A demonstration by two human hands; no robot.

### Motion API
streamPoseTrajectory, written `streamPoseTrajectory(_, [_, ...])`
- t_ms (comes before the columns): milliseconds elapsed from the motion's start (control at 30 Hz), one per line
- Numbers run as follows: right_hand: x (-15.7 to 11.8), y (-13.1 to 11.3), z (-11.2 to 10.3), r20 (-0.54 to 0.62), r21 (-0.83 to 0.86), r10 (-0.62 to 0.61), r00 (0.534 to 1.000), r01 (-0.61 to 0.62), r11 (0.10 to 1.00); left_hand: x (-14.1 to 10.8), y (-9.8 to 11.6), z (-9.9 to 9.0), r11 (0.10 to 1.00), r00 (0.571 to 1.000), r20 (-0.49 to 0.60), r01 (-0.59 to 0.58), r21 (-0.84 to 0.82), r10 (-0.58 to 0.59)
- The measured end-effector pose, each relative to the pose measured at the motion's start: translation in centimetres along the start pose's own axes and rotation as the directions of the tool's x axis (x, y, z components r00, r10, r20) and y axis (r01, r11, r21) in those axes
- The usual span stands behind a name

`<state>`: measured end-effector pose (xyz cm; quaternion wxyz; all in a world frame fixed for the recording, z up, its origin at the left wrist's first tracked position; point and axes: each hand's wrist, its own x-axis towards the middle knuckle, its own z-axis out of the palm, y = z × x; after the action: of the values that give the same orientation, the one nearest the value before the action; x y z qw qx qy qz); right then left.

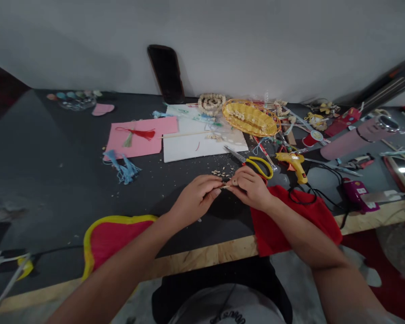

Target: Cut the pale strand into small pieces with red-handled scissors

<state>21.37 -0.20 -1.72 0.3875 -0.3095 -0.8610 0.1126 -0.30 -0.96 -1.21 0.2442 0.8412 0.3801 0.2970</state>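
Against a pale wall (263, 40), at a dark desk (64, 180) crowded with craft supplies, holds a small pale sliver (225, 186) between the left hand (204, 193) and the right hand (251, 186), toward the near side of the desk. Apparently pinches it from both sides, with fingers and thumbs closed; cannot tell its exact shape at this size. Could drop the sliver among the loose pale bits (222, 173) just beyond the fingertips through a slackened pinch, and then struggle to pick it out again. Could also snap something so thin by pressing or twisting too hard, or knock the yellow-handled scissors (261, 167), close by the right hand, with a careless sweep of the knuckles. Might rumple the red cloth (310, 220) below the right forearm (297, 229) by shifting that arm low. Angles both forearms inward from the front of the desk, with the left forearm (121, 265) passing over a pink-and-yellow pad (111, 238). Points the left fingers across toward the right, with thumb beneath; curls the right fingers to meet them.
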Motion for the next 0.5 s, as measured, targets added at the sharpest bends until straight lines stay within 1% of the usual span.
streamPoseTrajectory(67, [0.2,-0.3,0.2,-0.007,-0.001,-0.033,0.999,0.033,0.999,0.0,-0.4,0.5,0.999,0.997,-0.063,-0.038,0.002,0.039])
streamPoseTrajectory(167, [0.2,-0.6,0.3,-0.005,0.016,-0.054,0.999,0.054,0.998,0.1,-0.9,0.7,0.997,0.993,-0.086,-0.075,0.020,0.077])
streamPoseTrajectory(233, [0.1,-0.5,-0.1,-0.037,0.019,-0.006,0.999,0.007,1.000,0.0,-1.0,0.6,0.999,0.992,-0.117,-0.051,0.016,0.053])
streamPoseTrajectory(267, [0.0,-0.3,-0.4,-0.062,-0.001,0.046,0.997,-0.046,0.999,0.0,-1.0,0.5,1.000,0.990,-0.138,-0.028,0.008,0.029])
streamPoseTrajectory(333, [-0.1,0.2,-1.3,-0.123,-0.107,0.163,0.979,-0.176,0.979,-0.2,-1.0,0.2,0.999,0.980,-0.194,0.034,-0.016,-0.037])
streamPoseTrajectory(367, [-0.2,0.6,-1.7,-0.104,-0.203,0.207,0.973,-0.225,0.953,-0.2,-1.1,0.0,0.997,0.971,-0.228,0.071,-0.030,-0.076])
streamPoseTrajectory(433, [-0.5,1.4,-2.6,-0.029,-0.415,0.324,0.945,-0.307,0.856,-0.3,-1.3,-0.3,0.988,0.939,-0.306,0.146,-0.055,-0.156])
streamPoseTrajectory(500, [-0.8,2.0,-3.1,0.036,-0.552,0.421,0.906,-0.333,0.764,-0.3,-1.6,-0.5,0.977,0.907,-0.363,0.198,-0.078,-0.213])
